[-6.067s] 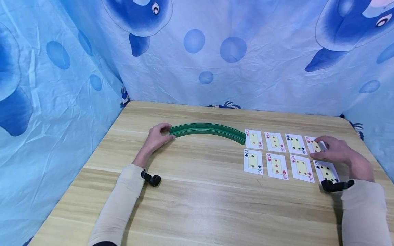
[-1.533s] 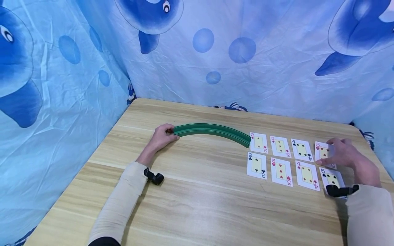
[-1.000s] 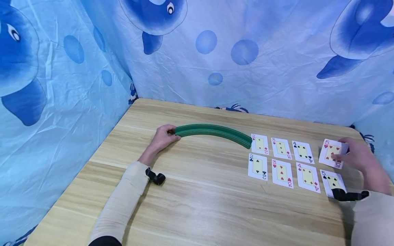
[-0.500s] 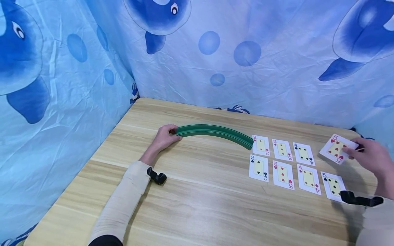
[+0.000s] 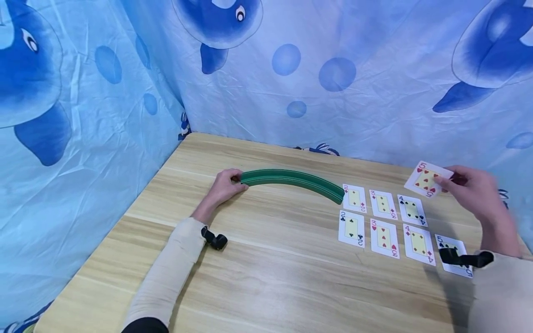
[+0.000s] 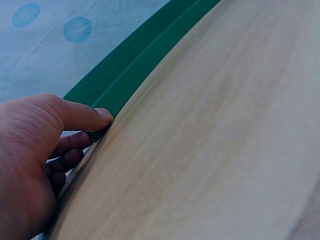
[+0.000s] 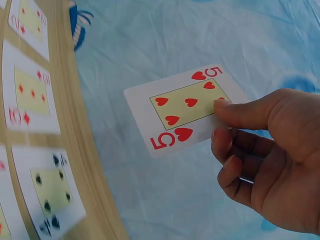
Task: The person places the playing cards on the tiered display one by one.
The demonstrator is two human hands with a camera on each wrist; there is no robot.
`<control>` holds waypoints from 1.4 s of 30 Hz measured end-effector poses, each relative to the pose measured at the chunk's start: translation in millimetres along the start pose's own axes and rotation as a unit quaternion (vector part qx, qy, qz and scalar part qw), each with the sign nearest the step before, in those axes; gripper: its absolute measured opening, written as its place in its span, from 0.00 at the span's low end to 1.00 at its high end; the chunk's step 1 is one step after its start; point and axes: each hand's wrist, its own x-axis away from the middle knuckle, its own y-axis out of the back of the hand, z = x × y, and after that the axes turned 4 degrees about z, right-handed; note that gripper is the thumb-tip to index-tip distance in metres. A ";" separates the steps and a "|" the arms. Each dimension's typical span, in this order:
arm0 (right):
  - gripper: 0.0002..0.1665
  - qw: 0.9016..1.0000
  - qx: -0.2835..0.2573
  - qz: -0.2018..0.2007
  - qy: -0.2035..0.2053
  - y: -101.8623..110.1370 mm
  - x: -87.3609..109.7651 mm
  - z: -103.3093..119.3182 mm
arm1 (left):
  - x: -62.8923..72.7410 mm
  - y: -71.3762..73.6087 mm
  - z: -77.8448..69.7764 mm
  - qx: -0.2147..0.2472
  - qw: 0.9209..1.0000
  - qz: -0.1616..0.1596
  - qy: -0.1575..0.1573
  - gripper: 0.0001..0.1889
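My left hand [image 5: 225, 187] pinches the left end of a curved green card holder [image 5: 291, 179], thumb on its front edge; the left wrist view shows the holder's grooved strip [image 6: 135, 60] running away from the thumb. My right hand [image 5: 474, 189] holds the five of hearts [image 5: 426, 179] up above the table, thumb on its face and fingers behind, as the right wrist view of the card [image 7: 185, 107] shows. Beneath and left of that hand lie the four of spades [image 5: 412, 210], four of diamonds [image 5: 419, 244] and five of spades [image 5: 454, 268], the last partly covered by the wrist camera.
Further left in the two rows lie the two of diamonds [image 5: 354, 198], three of diamonds [image 5: 383, 204], two of clubs [image 5: 351, 229] and three of hearts [image 5: 385, 237]. The holder's right end meets the two of diamonds. A blue curtain [image 5: 308, 138] hangs behind the wooden table [image 5: 291, 277].
My right hand has picked the five of hearts off the end of the back row, raised it, and moved it up and leftward. The left hand keeps its grip on the holder.
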 end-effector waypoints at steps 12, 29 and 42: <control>0.23 0.997 -0.070 -0.006 0.043 -10.9 -13.8 45.3 | -0.8 1.0 -0.4 0.005 1.000 0.001 0.005 0.15; 0.17 0.984 -0.157 0.008 0.080 -45.0 -51.3 116.3 | 1.5 1.4 2.1 0.000 1.000 -0.001 0.004 0.13; 0.15 0.968 -0.226 0.037 0.099 -68.6 -67.6 159.1 | -0.7 -0.3 -0.1 0.002 1.000 0.000 -0.009 0.10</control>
